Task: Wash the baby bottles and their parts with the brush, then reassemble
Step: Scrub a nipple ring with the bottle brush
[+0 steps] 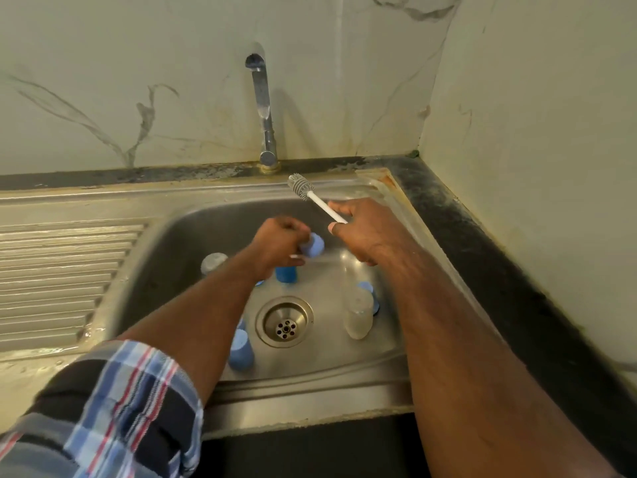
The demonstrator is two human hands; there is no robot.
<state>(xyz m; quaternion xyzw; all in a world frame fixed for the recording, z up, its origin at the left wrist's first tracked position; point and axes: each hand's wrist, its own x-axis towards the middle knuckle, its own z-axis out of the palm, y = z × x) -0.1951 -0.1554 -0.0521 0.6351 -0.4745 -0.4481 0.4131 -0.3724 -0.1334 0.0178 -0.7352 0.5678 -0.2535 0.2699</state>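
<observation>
Over the sink (344,360), my left hand (279,243) grips a blue cap (313,245), my right hand (365,229) clasps the brush (312,194); scrubbing it seems next

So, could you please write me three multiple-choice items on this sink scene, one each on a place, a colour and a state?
1. Where is the clear bottle?
A. on the drainboard
B. in the sink, right of the drain
C. on the counter

2. What colour is the cap in the left hand?
A. red
B. green
C. blue

3. What is the right hand doing?
A. gripping the brush
B. resting open
C. turning the tap

Answers: 1 B, it lies in the basin beside the drain; 2 C, the cap is light blue; 3 A, its fingers curl round the white handle.
</observation>
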